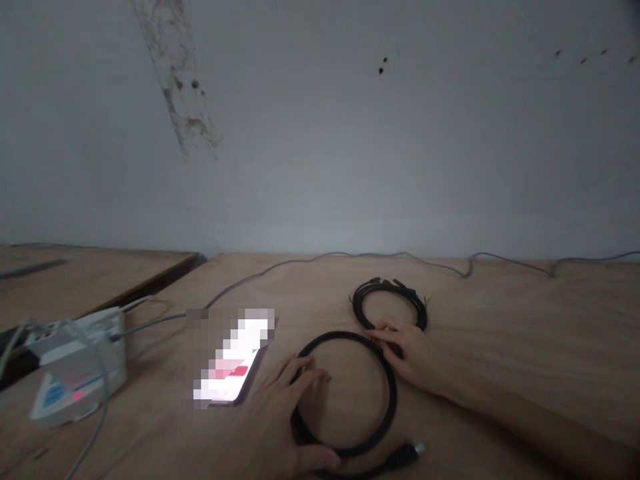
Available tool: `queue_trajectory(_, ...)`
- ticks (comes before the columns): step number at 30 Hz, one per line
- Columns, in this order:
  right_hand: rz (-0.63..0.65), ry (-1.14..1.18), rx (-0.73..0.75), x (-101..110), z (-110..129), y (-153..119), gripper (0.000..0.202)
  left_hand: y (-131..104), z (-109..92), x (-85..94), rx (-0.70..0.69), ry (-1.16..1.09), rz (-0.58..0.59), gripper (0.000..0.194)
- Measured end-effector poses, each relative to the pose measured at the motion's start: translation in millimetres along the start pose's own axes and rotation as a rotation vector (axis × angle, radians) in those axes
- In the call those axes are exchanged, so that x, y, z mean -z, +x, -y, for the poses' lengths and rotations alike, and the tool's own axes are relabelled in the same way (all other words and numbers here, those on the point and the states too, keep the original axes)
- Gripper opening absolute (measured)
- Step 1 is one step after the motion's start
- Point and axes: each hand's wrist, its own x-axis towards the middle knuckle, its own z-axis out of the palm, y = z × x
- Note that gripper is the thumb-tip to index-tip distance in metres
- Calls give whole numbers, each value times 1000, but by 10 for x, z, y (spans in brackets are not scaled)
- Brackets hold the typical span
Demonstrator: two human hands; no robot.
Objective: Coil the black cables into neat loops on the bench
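Observation:
A black cable lies in a round coil on the wooden table, its plug with a metal tip pointing right at the near side. My left hand grips the coil's left side, fingers curled over it and thumb on its lower edge. At the coil's upper right, my right hand has its fingertips pinched together on the cable. Just beyond it is a second coiled black cable, tied, with its ends at the top; my right hand covers part of its near edge.
A lit phone, partly pixelated, lies left of my left hand. Farther left stands a white power strip with plugged-in leads and a red light. A thin grey wire runs along the wall. A gap splits two table boards.

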Motion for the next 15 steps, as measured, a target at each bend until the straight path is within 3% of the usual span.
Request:
queue_trajectory(8,-12,-32,-60,11,-95,41,21,4,-65,30,8,-16,14,95)
queue_trajectory(15,-19,2,-83,61,-108,80,22,-10,-133,82,53,17,41,97)
